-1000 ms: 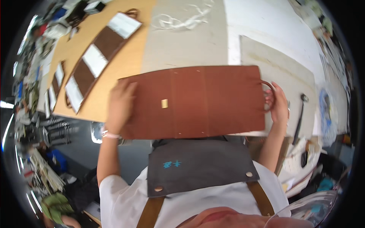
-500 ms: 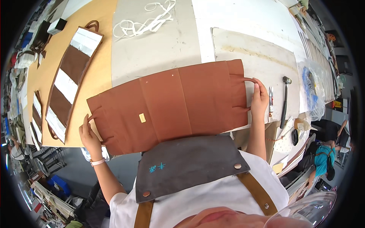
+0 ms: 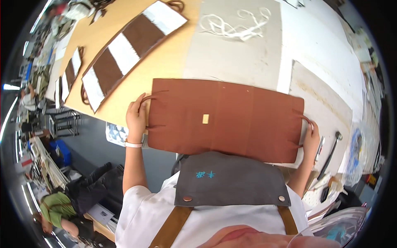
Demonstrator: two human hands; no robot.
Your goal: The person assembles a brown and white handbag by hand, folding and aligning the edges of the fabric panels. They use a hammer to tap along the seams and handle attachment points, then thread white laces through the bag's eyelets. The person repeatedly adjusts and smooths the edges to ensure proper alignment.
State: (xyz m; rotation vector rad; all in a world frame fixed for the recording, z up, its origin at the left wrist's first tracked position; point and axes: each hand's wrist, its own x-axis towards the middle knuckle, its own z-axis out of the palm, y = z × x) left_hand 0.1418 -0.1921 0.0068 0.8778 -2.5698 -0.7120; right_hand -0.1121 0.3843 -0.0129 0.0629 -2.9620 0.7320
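Note:
A wide reddish-brown bag panel (image 3: 264,120) is stretched out flat before me, with a small gold plate (image 3: 205,119) on its face and a loop handle at each short end. My left hand (image 3: 136,115) is closed round the handle at the left end. At the right end, my right hand (image 3: 311,138) grips the other handle, fingers curled over it. The panel's near edge reaches my dark grey apron (image 3: 231,177); its far part is over the table.
Another brown panel with white strips (image 3: 124,53) lies far left, a smaller one (image 3: 70,76) beside it. White cord (image 3: 235,29) lies tangled at the back. To the right are a hammer (image 3: 331,155), a clear plastic bag (image 3: 353,157) and a grey board (image 3: 322,95). A person in green (image 3: 58,206) is lower left.
My view has turned, so the table things appear shifted to the right. The panel, held by both handles, has swung from slanting up rightward to sloping slightly down rightward.

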